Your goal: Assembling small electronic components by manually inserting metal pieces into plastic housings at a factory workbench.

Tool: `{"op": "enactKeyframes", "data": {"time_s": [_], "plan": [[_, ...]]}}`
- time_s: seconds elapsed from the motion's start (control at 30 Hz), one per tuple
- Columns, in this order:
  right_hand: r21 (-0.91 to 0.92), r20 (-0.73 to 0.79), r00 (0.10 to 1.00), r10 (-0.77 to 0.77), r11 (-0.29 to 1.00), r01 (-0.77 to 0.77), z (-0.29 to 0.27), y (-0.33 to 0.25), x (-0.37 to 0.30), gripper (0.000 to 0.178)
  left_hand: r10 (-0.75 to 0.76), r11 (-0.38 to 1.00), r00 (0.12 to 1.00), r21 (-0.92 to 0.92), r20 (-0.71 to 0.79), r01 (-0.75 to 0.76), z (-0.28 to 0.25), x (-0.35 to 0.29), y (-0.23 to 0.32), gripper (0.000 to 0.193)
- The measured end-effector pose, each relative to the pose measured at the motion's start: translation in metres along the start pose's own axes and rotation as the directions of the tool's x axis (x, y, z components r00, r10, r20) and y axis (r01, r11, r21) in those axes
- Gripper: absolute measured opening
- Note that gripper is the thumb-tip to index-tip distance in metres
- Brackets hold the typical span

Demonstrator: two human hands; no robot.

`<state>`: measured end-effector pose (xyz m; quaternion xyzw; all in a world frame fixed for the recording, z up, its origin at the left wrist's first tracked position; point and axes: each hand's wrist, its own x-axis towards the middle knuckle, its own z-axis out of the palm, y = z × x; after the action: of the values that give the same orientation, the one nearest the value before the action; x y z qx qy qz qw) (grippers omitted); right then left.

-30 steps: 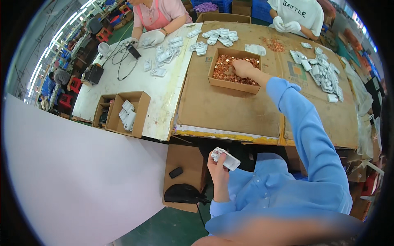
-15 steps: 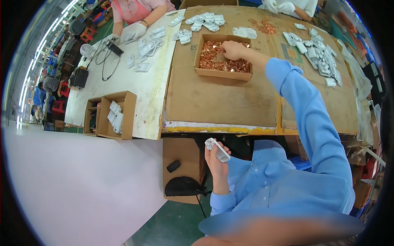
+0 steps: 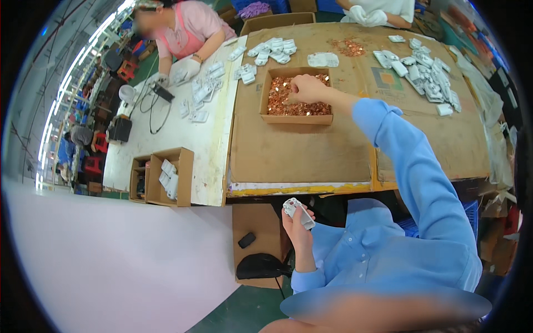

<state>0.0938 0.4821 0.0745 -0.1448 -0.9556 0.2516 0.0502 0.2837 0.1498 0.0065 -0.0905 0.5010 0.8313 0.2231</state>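
Note:
My left hand (image 3: 298,228), in front of the table edge, is closed around a white plastic housing (image 3: 304,215), held tilted with its end up. My right hand (image 3: 308,89) reaches over the far table into a cardboard box (image 3: 297,119). Its fingers are bent together and point down at the small copper-coloured metal pieces (image 3: 302,108) that fill the box. Whatever lies between those fingertips is too small to make out. Beyond the box lies a flat whitish piece (image 3: 323,59), with loose copper pieces (image 3: 351,48) farther off.
White housings lie in a pile (image 3: 427,75) at the right and a group (image 3: 273,50) at the back. On the white table (image 3: 214,161) stands a carton (image 3: 186,177) holding more. A co-worker in pink (image 3: 191,36) and another person's gloved hands (image 3: 366,16) are across the table.
My right hand has shifted left within the box, its fingers now showing more. My left hand has turned the housing slightly. The whole view has tilted, so the tables sit differently in it.

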Motion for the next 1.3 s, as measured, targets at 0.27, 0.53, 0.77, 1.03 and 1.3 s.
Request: {"op": "enactKeyframes", "data": {"time_s": [0.27, 0.53, 0.77, 1.03, 1.3], "plan": [[0.547, -0.056, 0.968, -0.246, 0.803, 0.236, -0.025, -0.026, -0.174, 0.009, -0.027, 0.984, 0.984, 0.177, 0.174, -0.004, 0.018, -0.015, -0.011, 0.022], [0.758, 0.012, 0.992, -0.126, 0.648, 0.073, -0.005, -0.020, -0.319, 0.011, -0.042, 0.929, 0.954, 0.363, 0.296, -0.071, 0.050, -0.040, -0.026, 0.024], [0.905, 0.055, 0.995, 0.086, 0.417, -0.086, 0.019, -0.010, -0.368, 0.009, -0.092, 0.900, 0.914, 0.425, 0.395, -0.093, 0.054, -0.054, -0.044, 0.028], [0.812, -0.080, 0.993, 0.090, 0.584, 0.013, 0.022, -0.015, -0.389, 0.011, -0.018, 0.792, 0.911, 0.561, 0.413, -0.239, 0.063, -0.079, -0.048, 0.034], [0.557, -0.220, 0.975, 0.008, 0.822, 0.119, 0.019, -0.024, -0.390, 0.008, 0.023, 0.785, 0.913, 0.558, 0.407, -0.268, 0.067, -0.092, -0.052, 0.037]]}}
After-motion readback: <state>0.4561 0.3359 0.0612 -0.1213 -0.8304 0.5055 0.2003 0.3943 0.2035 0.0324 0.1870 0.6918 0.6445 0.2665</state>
